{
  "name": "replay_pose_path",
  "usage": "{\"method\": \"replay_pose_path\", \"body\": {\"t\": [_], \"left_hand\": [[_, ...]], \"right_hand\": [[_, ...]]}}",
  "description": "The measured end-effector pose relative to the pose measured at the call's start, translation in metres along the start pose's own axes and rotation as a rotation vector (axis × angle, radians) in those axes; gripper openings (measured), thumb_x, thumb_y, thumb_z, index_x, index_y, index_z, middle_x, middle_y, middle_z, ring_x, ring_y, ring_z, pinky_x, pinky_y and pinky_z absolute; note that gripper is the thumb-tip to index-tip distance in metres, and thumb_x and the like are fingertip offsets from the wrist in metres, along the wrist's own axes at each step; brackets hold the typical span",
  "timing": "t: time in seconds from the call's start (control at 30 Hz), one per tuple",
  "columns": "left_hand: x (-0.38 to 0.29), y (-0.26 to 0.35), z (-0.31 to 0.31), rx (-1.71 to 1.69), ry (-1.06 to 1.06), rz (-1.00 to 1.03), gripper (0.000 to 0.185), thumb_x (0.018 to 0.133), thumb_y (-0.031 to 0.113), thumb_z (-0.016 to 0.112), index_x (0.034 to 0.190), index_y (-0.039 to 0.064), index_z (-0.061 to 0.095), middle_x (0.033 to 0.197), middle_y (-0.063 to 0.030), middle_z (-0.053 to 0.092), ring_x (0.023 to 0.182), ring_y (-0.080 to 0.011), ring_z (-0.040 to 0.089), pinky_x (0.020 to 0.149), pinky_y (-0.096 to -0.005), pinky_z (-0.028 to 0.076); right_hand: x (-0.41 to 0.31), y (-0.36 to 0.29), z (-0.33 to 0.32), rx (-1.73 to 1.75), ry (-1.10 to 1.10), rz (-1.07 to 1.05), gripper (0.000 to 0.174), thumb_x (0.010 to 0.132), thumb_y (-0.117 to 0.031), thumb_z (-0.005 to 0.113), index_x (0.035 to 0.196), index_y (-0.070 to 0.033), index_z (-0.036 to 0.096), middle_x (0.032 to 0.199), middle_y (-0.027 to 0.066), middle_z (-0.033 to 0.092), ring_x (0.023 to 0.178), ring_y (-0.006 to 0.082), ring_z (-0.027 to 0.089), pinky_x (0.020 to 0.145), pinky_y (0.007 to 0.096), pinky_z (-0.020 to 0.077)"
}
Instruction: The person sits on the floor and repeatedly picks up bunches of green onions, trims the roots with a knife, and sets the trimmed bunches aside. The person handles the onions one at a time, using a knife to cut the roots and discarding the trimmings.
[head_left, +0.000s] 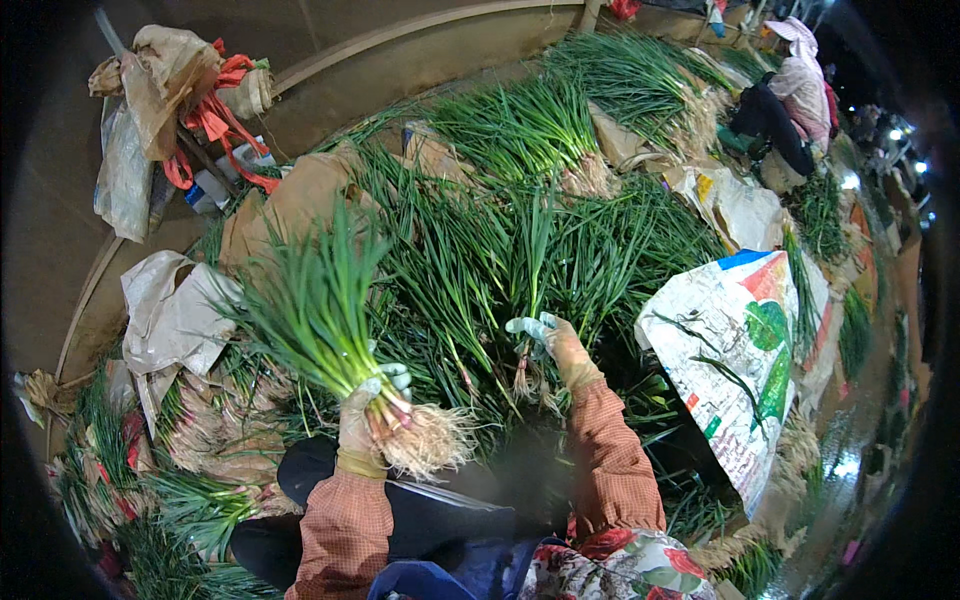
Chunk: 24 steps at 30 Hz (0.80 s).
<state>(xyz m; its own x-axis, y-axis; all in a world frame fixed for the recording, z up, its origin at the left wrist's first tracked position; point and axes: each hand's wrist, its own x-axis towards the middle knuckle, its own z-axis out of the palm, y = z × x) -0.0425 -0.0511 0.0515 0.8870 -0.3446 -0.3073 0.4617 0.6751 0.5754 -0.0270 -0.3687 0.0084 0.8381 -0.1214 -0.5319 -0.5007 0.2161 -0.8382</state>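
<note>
My gloved left hand (375, 397) grips a thick bunch of scallions (337, 345) just above its bulbs. The pale, tangled roots hang toward my lap and the green leaves fan out up and to the left. In my gloved right hand (559, 341), one thin scallion or a few (534, 277) are pinched low on the stem, roots (523, 379) hanging below the fingers. A broad heap of loose scallions (450, 277) lies under and beyond both hands. How many stalks the right hand holds is hard to tell.
To the right lies a printed white sack (735, 360); a pale sack (180, 307) is at left. Bundled scallions (517, 135) rest at the back. Bags and red strips (217, 112) hang at upper left. Another person (795, 97) sits at upper right beside a wet floor (847, 465).
</note>
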Motion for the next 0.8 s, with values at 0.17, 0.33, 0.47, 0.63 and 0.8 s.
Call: {"method": "replay_pose_path", "body": {"t": [0.17,0.33,0.47,0.63,0.8], "left_hand": [[-0.009,-0.039,0.038,0.073,0.252,-0.101,0.028,0.079,0.008,0.056,0.103,-0.007,0.054,0.096,-0.0219,0.062,0.091,-0.0309,0.064,0.071,-0.0438,0.058],[-0.005,-0.086,0.022,0.006,0.197,-0.246,0.029,0.080,0.006,0.055,0.106,-0.006,0.050,0.093,-0.0224,0.061,0.076,-0.0328,0.064,0.060,-0.0422,0.058],[-0.004,-0.084,0.016,0.096,0.276,-0.265,0.027,0.082,0.008,0.052,0.105,-0.008,0.050,0.092,-0.0221,0.061,0.074,-0.0317,0.063,0.063,-0.0389,0.057],[-0.013,-0.083,0.020,0.116,0.213,-0.201,0.029,0.084,0.017,0.051,0.097,-0.009,0.055,0.090,-0.0231,0.063,0.067,-0.0279,0.064,0.057,-0.0352,0.057],[-0.008,-0.085,0.002,-0.096,0.054,-0.260,0.033,0.081,0.019,0.058,0.099,-0.009,0.055,0.093,-0.0227,0.062,0.077,-0.0299,0.063,0.068,-0.0406,0.055]], "right_hand": [[-0.014,0.023,0.033,0.105,-0.125,-0.014,0.023,0.088,-0.022,0.056,0.099,-0.005,0.067,0.090,0.0001,0.066,0.076,0.0082,0.056,0.070,0.0214,0.0435],[-0.018,0.062,0.078,0.033,-0.145,-0.074,0.027,0.088,-0.025,0.060,0.100,-0.001,0.064,0.095,0.0032,0.065,0.085,0.0114,0.058,0.075,0.0226,0.0450],[-0.028,0.061,0.087,-1.037,0.180,-0.777,0.029,0.083,-0.034,0.061,0.081,-0.006,0.061,0.071,0.0196,0.060,0.063,0.0369,0.059,0.053,0.0397,0.0460],[0.016,0.075,0.052,0.224,0.284,-0.182,0.035,0.092,-0.036,0.049,0.083,-0.004,0.059,0.066,0.0054,0.061,0.050,0.0099,0.044,0.045,0.0227,0.0359],[-0.032,0.037,0.092,0.559,-0.134,0.319,0.046,0.083,-0.052,0.056,0.093,-0.008,0.059,0.063,0.0012,0.056,0.048,0.0118,0.051,0.044,0.0243,0.0423]]}}
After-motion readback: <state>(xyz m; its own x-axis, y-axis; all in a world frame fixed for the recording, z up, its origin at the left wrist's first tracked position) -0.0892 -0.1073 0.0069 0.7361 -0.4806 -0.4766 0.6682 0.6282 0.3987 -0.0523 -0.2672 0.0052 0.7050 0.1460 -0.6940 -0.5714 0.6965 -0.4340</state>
